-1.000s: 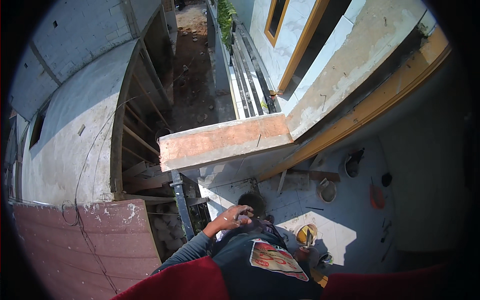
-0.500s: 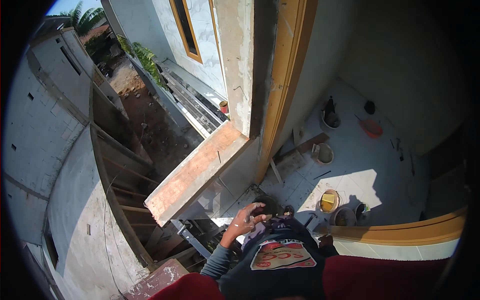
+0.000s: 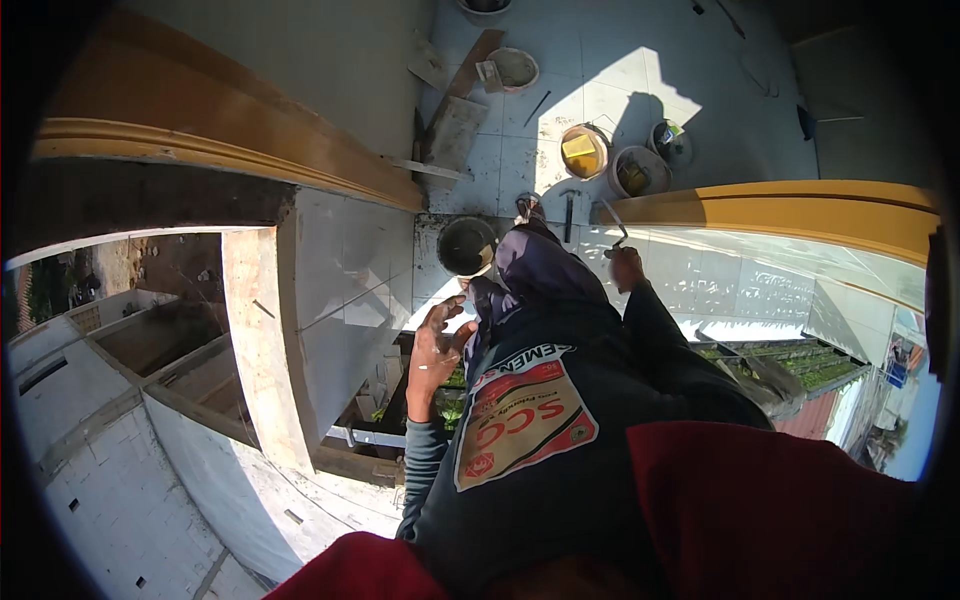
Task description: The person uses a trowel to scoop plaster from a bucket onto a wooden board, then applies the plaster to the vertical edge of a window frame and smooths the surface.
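My left hand is smeared with grey dirt and hangs open, fingers spread, in front of my dark printed shirt. It holds nothing and is beside my thigh, just below a black bucket on the tiled floor. My right hand is shut on a thin metal tool whose tip points away from me, near a white tiled ledge. My legs in dark trousers stand between the two hands.
A white tiled parapet wall runs on my left, with a drop to lower buildings beyond it. Two yellowish buckets, a hammer, a round pan and boards lie on the tiled floor ahead.
The view has swung round from the outer wall and yard onto the tiled floor and buckets. My left hand stays open near my body; my right hand with the tool has come into view.
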### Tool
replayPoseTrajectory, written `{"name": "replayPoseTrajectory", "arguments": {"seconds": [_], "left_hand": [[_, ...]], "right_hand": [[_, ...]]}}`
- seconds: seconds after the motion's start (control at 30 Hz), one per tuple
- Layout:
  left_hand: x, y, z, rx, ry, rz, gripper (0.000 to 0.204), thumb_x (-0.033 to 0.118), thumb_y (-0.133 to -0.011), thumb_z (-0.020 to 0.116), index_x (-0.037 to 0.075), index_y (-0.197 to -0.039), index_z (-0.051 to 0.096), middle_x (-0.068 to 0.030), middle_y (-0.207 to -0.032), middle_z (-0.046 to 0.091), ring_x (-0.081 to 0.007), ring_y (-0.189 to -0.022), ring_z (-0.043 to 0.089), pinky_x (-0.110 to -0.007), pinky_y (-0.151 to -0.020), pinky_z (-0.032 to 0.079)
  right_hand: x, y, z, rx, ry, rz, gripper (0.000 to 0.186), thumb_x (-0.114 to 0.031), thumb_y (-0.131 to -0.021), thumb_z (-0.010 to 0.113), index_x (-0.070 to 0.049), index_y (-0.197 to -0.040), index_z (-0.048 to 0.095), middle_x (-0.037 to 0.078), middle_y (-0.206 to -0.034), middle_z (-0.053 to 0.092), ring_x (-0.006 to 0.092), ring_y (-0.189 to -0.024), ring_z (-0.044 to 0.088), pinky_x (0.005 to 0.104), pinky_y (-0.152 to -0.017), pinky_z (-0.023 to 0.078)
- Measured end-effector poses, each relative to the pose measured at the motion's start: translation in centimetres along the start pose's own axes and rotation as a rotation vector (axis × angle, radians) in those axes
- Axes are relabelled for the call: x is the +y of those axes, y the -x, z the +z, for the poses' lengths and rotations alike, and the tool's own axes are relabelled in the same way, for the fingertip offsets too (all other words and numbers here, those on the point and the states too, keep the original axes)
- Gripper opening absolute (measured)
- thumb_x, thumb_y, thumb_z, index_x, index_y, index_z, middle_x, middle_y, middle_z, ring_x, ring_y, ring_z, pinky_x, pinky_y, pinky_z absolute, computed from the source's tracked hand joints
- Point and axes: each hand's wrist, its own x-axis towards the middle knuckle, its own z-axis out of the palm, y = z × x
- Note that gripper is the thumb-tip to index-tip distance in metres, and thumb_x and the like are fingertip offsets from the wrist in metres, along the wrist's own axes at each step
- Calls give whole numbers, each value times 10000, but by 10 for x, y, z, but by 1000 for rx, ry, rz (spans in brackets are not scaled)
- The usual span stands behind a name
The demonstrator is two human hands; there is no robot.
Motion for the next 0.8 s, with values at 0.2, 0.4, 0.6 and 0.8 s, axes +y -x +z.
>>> {"name": "replayPoseTrajectory", "arguments": {"seconds": [0.2,0.4,0.6,0.8], "left_hand": [[-3,-53,21,-73,53,-91,370,37,-803,709,-38,-1137,569,-177,-1043,645,-272,-898,660,-340,-752,507],[-35,-153,67,-114,189,-83,393,87,-816,717,-1,-1169,568,-122,-991,647,-227,-872,638,-318,-774,485],[-109,-372,151,-238,284,-315,406,159,-849,691,43,-1211,548,-115,-956,664,-195,-887,656,-309,-759,522],[-220,-658,229,-49,3,-299,500,197,-824,695,38,-1259,505,-154,-954,648,-238,-878,643,-356,-776,512]], "right_hand": [[-43,-49,3,-33,11,12,158,-212,-849,630,-100,-824,522,1,-598,478,116,-445,463,291,-379,379],[-84,-127,13,-68,-63,84,146,-205,-846,636,-98,-870,540,-8,-621,482,94,-446,468,269,-380,388],[-102,-253,52,-168,-112,132,169,-219,-866,659,-92,-884,549,-12,-637,518,86,-446,492,255,-386,407],[-79,-363,77,-335,-579,474,265,-236,-868,679,-151,-1092,567,-17,-720,560,91,-495,521,244,-416,430]]}}
